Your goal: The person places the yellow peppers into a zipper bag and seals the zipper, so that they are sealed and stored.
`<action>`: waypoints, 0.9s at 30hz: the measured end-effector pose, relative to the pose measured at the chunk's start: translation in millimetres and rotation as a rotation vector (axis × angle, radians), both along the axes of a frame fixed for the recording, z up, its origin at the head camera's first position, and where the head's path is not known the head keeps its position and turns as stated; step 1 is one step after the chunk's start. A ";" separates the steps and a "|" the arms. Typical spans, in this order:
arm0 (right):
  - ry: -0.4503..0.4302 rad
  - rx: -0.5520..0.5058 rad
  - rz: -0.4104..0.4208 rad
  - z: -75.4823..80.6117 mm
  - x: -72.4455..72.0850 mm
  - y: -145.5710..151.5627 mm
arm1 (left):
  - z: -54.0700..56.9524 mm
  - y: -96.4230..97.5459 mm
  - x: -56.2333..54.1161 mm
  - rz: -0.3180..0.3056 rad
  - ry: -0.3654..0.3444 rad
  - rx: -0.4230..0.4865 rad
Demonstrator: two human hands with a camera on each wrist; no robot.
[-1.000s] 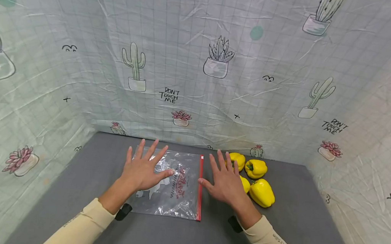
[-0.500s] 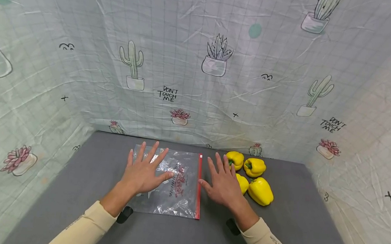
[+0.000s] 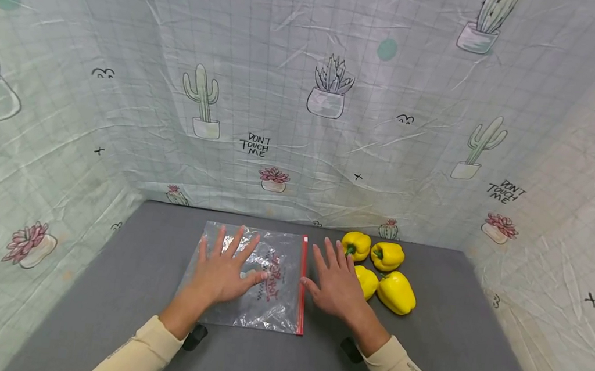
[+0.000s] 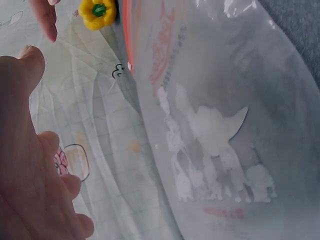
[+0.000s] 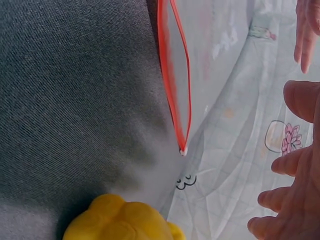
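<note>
A clear plastic zip bag [image 3: 279, 315] with a red zip edge [image 3: 301, 302] lies flat, its edge towards the right. In the right wrist view two red strips [image 5: 187, 75] stand apart along the bag's mouth. My left hand [image 3: 221, 275] hovers over the bag, palm down with fingers spread. To the right of the red edge my right hand [image 3: 339, 288] is held likewise, nothing in it. Several yellow bell peppers [image 3: 396, 292] sit close beyond it; the hand's fingers overlap one pepper [image 3: 365, 282] in the head view.
The dark grey tabletop [image 3: 110, 299] runs back to a fabric backdrop [image 3: 292, 115] printed with cacti. The same fabric hangs at the left and right sides. A black wrist device [image 3: 194, 337] shows under the left forearm, another [image 3: 351, 350] under the right.
Both hands have drawn back slightly towards the body, still spread, and uncover a little more of the peppers. The bag and peppers have stayed in place.
</note>
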State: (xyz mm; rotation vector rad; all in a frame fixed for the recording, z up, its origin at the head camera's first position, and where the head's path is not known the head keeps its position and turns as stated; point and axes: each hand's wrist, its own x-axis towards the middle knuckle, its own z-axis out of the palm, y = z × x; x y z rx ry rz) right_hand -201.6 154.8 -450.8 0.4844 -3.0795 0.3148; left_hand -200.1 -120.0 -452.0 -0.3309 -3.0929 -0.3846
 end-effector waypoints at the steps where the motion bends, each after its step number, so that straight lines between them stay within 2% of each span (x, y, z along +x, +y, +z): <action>1: -0.002 0.000 -0.002 -1.1 0.2 -0.2 | -1.0 0.6 0.4 0.002 0.000 -0.001; 10: -0.014 -0.016 -0.002 -10.8 2.0 -3.7 | -12.3 8.9 0.5 0.006 -0.024 0.006; 19: -0.017 -0.022 -0.011 -21.4 2.3 -3.7 | -18.4 15.9 1.3 0.000 -0.022 -0.005; 27: 0.007 -0.034 0.014 -27.5 4.1 -3.9 | -24.9 21.0 2.1 -0.004 -0.028 0.003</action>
